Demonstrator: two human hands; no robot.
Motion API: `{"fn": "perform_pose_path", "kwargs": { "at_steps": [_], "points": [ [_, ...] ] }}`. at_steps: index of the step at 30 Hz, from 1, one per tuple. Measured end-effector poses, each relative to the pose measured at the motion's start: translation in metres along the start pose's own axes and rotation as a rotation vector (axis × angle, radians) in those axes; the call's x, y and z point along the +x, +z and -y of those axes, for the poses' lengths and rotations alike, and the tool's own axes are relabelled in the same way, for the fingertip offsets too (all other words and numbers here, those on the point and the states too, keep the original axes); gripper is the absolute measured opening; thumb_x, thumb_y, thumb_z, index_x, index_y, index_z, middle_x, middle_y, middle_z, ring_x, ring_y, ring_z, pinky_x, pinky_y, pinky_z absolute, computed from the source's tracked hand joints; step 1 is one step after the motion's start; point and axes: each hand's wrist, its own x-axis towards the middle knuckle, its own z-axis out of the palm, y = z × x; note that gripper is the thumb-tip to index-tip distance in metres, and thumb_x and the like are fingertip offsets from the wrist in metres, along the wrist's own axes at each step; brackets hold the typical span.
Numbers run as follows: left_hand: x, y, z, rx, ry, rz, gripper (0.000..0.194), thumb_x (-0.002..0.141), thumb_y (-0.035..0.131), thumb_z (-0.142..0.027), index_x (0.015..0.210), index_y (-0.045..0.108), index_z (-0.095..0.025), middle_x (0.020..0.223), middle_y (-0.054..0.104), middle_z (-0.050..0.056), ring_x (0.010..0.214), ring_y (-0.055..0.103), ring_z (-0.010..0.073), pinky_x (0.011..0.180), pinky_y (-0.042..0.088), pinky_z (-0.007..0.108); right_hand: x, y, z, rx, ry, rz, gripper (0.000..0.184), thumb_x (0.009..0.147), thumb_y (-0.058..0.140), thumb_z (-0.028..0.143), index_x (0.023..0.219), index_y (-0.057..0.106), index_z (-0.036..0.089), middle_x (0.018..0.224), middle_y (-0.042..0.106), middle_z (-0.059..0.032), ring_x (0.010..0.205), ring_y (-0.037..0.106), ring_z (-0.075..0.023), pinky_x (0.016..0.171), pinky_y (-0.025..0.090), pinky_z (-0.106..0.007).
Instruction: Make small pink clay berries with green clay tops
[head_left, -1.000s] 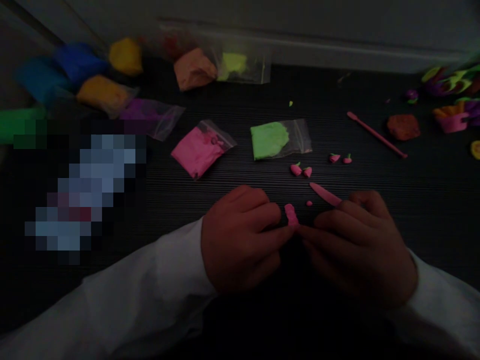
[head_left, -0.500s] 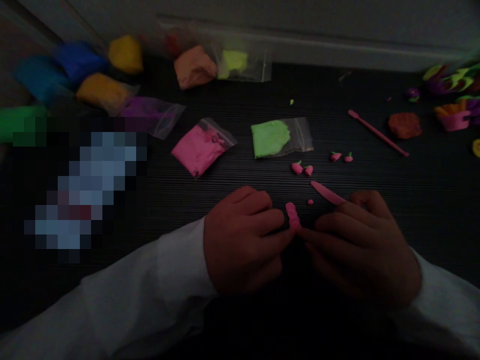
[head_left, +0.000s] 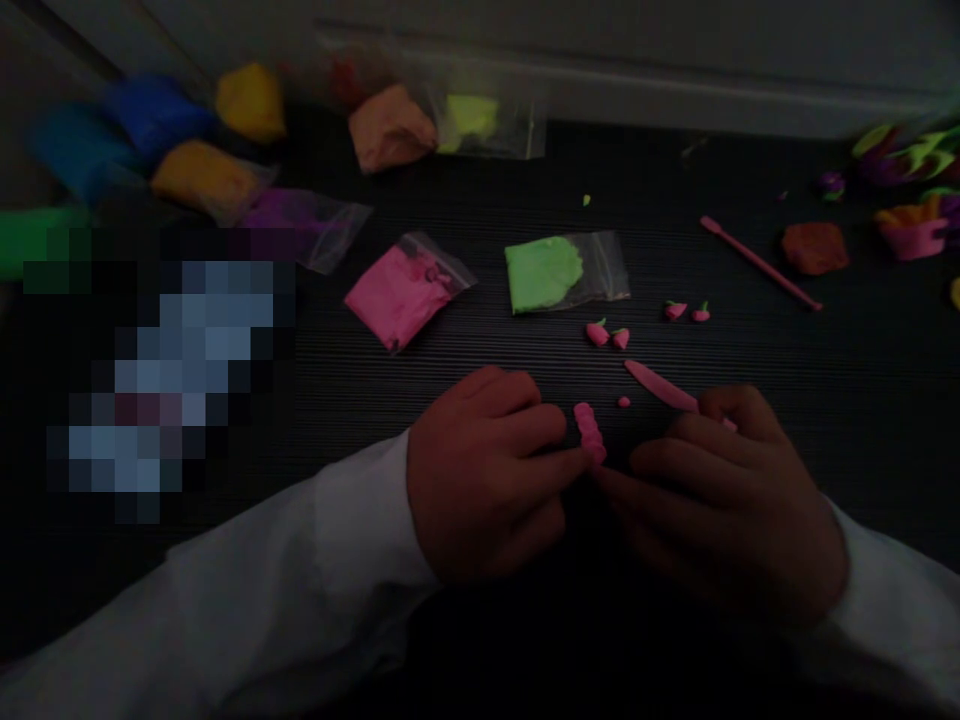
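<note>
A short strip of pink clay, made of overlapping flattened discs, lies between my hands. My left hand is curled, its index fingertip pressed on the strip's near end. From the other side, my right hand closes with its fingertips at that same end; its thumb is mostly hidden. A pink plastic clay knife points out from behind my right hand's curled fingers, and whether they grip it I cannot tell. A tiny pink clay ball lies beside the strip.
Small pink clay pieces with green tops lie beyond my hands. Farther off are bags of pink clay and green clay, a pink stick tool and a reddish-brown clay lump. More coloured clay bags stand back left.
My right fingers have shifted slightly at the strip's near end, and more of the knife shows by my right hand. The view has moved a little.
</note>
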Motion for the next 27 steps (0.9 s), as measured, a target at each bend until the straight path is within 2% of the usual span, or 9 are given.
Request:
{"fn": "perform_pose_path", "kwargs": {
  "at_steps": [6,27],
  "points": [
    [-0.0008,0.0016,0.0013,0.015,-0.004,-0.020,0.028,0.072,0.044,-0.020,0.096,0.059,-0.017,0.075,0.053,0.005,0.072,0.040,0.0167,0.062,0.035,0.035,-0.0027,-0.0009,-0.0016,-0.004,0.002,-0.016,0.024,0.073,0.054,0.026,0.097,0.058,0.025,0.073,0.060,0.0014,0.067,0.047,-0.0145,0.066,0.031,-0.038],
    [0.0009,-0.0016,0.0026,0.063,-0.011,0.055,0.026,0.074,0.043,-0.023,0.096,0.058,-0.020,0.076,0.052,0.004,0.073,0.041,0.0157,0.066,0.036,0.032,-0.0034,0.0000,-0.0032,0.006,-0.001,0.011,0.026,0.073,0.054,0.026,0.099,0.057,0.025,0.076,0.060,0.0007,0.069,0.047,-0.0161,0.066,0.031,-0.039]
  ]
}}
